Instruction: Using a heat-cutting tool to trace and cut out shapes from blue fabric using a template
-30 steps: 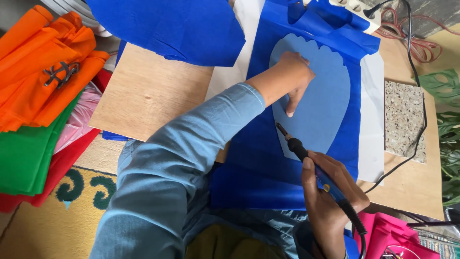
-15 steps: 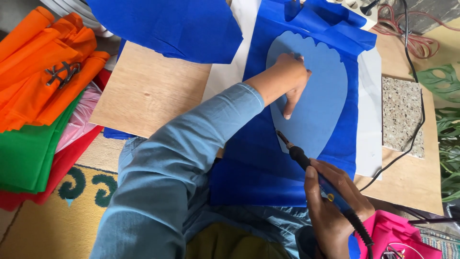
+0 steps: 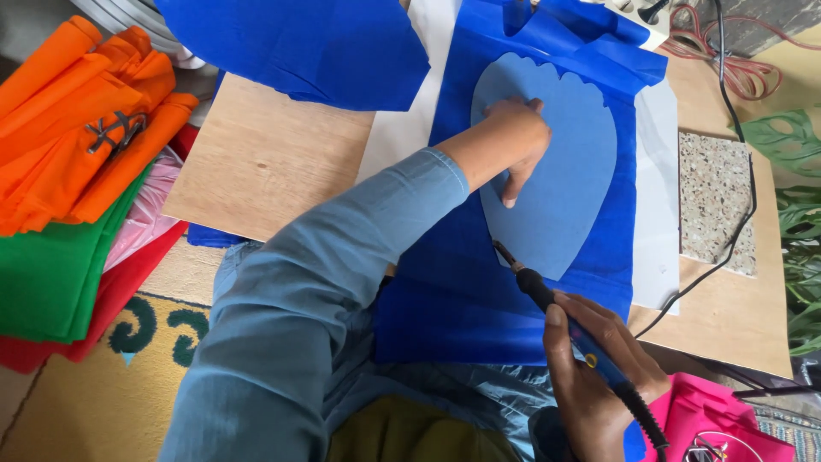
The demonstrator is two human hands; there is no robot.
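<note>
While a wooden board [image 3: 274,162] serves as the worktop across the middle of the scene, a person in a light blue long-sleeved shirt [image 3: 299,316] leans over it from the near side. Spread over the board's middle is a sheet of deep blue fabric [image 3: 453,299], with a second piece of the same blue fabric [image 3: 299,43] lying at the far left and a white sheet [image 3: 657,197] showing along the right edge of the blue one. Stacked to the far left, off the board, are folded orange fabric [image 3: 77,111], green fabric [image 3: 43,257] and red fabric [image 3: 111,291], with a patterned yellow rug [image 3: 94,385] on the floor beneath. On top of the deep blue sheet lies a lighter blue template [image 3: 564,180], rounded and scalloped at its far end and tapering to a point at its near end. The left hand [image 3: 513,141] rests flat on this template, fingers spread and gripping nothing, pressing it down near its left edge. A speckled stone slab [image 3: 714,201] sits on the board to the right of the white sheet. Near the right corner lies pink fabric [image 3: 718,419]. The right hand [image 3: 599,376] is clenched around a corded, pen-shaped hot cutting tool [image 3: 564,321] with a blue and black handle, its metal tip touching the fabric just beside the template's lower left edge. A black cable [image 3: 727,214] runs across the board on the right.
</note>
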